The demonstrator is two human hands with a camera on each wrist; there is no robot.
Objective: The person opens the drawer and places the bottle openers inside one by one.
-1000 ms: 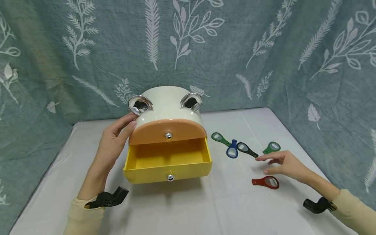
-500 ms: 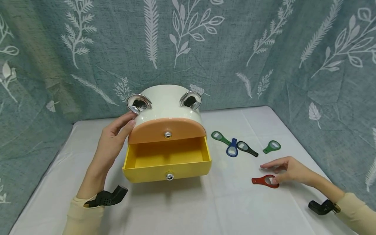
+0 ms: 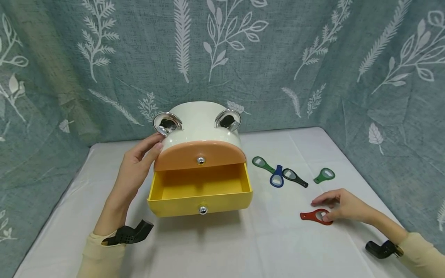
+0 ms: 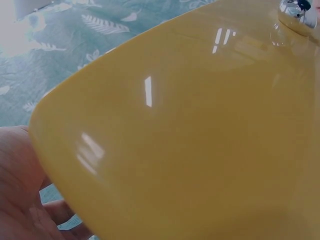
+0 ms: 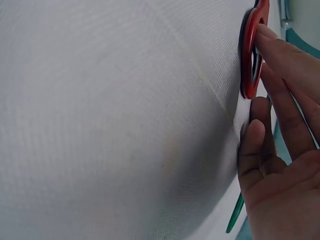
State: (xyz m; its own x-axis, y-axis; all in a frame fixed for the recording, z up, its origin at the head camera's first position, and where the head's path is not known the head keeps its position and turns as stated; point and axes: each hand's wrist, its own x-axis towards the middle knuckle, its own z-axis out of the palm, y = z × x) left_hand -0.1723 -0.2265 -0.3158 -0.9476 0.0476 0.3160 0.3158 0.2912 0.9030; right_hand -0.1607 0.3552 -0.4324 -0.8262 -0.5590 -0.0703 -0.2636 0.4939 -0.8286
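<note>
Cabinet with silver-rimmed eyes (image 3: 202, 121) and red bottle opener (image 3: 307, 216), each touched by one of my hands.
From my remote post, I see the left hand (image 3: 137, 162) loosely against the cabinet's left side, unclenched; the yellow drawer (image 3: 174, 207) stands out. The right hand (image 3: 349, 207), fingers relaxed, lays its thumb on the red bottle opener, flat on the table (image 3: 278, 247). Blue (image 3: 279, 170), black (image 3: 301, 180) and two green openers (image 3: 318, 179) lie beyond.

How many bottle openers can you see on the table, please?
5: a green opener right of the box, then rightward a blue opener, black opener and second green opener; the red opener, nearest, is touched by the right hand. Any behind the box would be hidden.
</note>
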